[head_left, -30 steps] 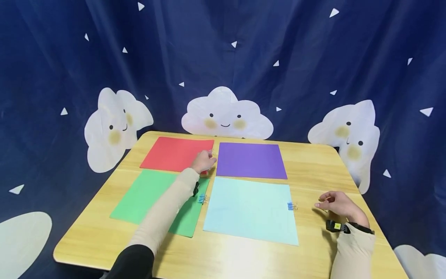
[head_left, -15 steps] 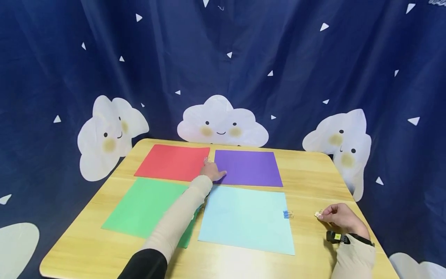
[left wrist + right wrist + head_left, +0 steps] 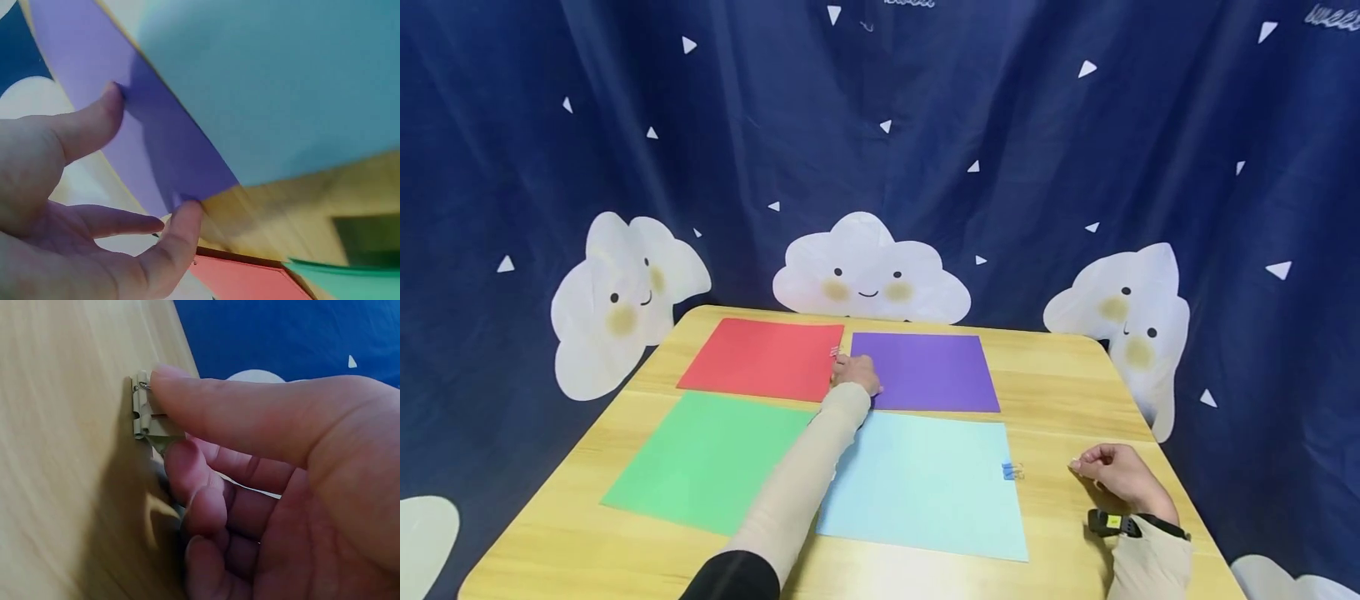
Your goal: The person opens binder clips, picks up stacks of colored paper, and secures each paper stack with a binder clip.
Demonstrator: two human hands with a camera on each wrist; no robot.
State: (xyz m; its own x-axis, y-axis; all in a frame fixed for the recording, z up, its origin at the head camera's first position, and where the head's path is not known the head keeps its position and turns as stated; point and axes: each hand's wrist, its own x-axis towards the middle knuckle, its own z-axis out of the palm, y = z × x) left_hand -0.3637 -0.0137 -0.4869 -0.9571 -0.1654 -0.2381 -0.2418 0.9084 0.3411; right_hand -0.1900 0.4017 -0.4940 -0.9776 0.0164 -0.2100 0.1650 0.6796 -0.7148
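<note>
A purple sheet stack (image 3: 928, 372) lies at the back, right of the red one. My left hand (image 3: 857, 373) is at its left edge, thumb and fingers spread apart. In the left wrist view the thumb (image 3: 103, 119) is over the purple sheet and one fingertip (image 3: 187, 212) meets its corner; the sheet lies flat. Right of the light blue sheet, my right hand (image 3: 1120, 477) pinches a small cream binder clip (image 3: 147, 409) between thumb and forefinger, close above the tabletop. Its other fingers are curled.
Red sheets (image 3: 763, 358) carry a clip (image 3: 837, 351) on their right edge. Green sheets (image 3: 700, 458) lie in front, partly covered by my left arm. Light blue sheets (image 3: 932, 487) bear a blue binder clip (image 3: 1009, 471). A cloud-printed curtain (image 3: 880, 125) hangs behind the wooden table (image 3: 1060, 375).
My left hand has moved right, from the red sheets' edge to the purple ones. My right hand has taken hold of the cream binder clip. The head view has tilted up slightly.
</note>
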